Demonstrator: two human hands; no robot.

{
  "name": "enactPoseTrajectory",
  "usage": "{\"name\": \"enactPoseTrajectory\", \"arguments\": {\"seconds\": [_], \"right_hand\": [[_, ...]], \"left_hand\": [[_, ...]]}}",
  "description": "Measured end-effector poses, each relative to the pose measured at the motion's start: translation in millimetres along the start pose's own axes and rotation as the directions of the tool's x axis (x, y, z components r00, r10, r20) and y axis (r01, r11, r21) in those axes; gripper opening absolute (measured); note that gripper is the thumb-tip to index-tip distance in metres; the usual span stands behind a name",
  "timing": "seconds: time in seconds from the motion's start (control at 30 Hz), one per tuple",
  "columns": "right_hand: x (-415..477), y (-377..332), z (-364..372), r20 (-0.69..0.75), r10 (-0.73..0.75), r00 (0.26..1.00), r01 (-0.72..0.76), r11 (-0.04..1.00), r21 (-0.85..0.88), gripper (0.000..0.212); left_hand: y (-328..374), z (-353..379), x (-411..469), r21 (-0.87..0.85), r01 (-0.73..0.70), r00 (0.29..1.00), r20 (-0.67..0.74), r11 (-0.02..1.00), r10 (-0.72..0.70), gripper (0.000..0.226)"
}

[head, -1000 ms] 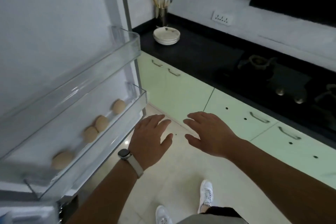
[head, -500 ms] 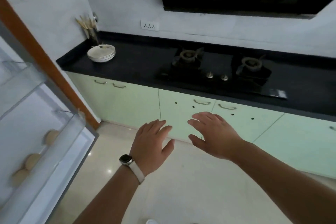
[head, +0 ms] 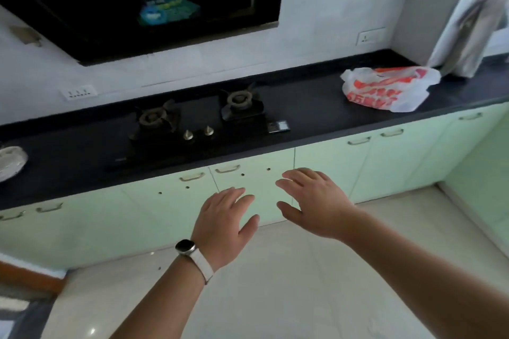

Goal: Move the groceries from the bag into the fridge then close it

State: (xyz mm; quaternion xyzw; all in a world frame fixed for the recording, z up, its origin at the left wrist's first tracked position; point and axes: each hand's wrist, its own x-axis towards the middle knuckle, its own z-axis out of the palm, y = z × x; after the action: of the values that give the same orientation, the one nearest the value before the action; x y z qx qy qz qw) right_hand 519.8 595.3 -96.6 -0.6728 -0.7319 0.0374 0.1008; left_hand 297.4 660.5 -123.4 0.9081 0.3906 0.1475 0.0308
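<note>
A white plastic bag with orange print (head: 385, 89) lies on the black countertop (head: 316, 107) at the far right, its contents hidden. My left hand (head: 224, 224), with a watch on the wrist, and my right hand (head: 314, 203) hover side by side over the floor in front of the green cabinets, both empty with fingers spread. The bag is well up and to the right of both hands. The fridge is out of view.
A two-burner gas stove (head: 198, 121) sits mid-counter under a dark hood (head: 143, 0). White plates (head: 11, 162) rest at the left end. A folded cloth or paper bundle (head: 473, 33) leans in the right corner. Pale green cabinets (head: 330, 168) line the tiled floor (head: 275, 283).
The view has swung right, away from the open fridge door with its eggs, along the counter to the stove and the bag. Both hands stay open and empty in front.
</note>
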Motion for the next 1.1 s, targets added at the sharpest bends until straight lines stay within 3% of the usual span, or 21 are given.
{"name": "enactPoseTrajectory", "arguments": {"seconds": [0.2, 0.53, 1.1], "right_hand": [[-35, 65, -12, -0.02, 0.127, 0.992, -0.127, 0.992, 0.007, 0.05], [-33, 136, -7, -0.004, 0.324, 0.946, -0.324, 0.946, 0.015, 0.048], [105, 265, -36, -0.031, 0.592, 0.806, -0.593, 0.804, -0.05, 0.052]], "left_hand": [[56, 20, 52, -0.006, -0.135, 0.99, 0.029, 0.991, 0.135, 0.047], [72, 66, 146, -0.103, -0.25, 0.963, 0.076, 0.963, 0.259, 0.048], [57, 141, 392, -0.286, -0.448, 0.886, -0.019, 0.847, 0.463, 0.046]]}}
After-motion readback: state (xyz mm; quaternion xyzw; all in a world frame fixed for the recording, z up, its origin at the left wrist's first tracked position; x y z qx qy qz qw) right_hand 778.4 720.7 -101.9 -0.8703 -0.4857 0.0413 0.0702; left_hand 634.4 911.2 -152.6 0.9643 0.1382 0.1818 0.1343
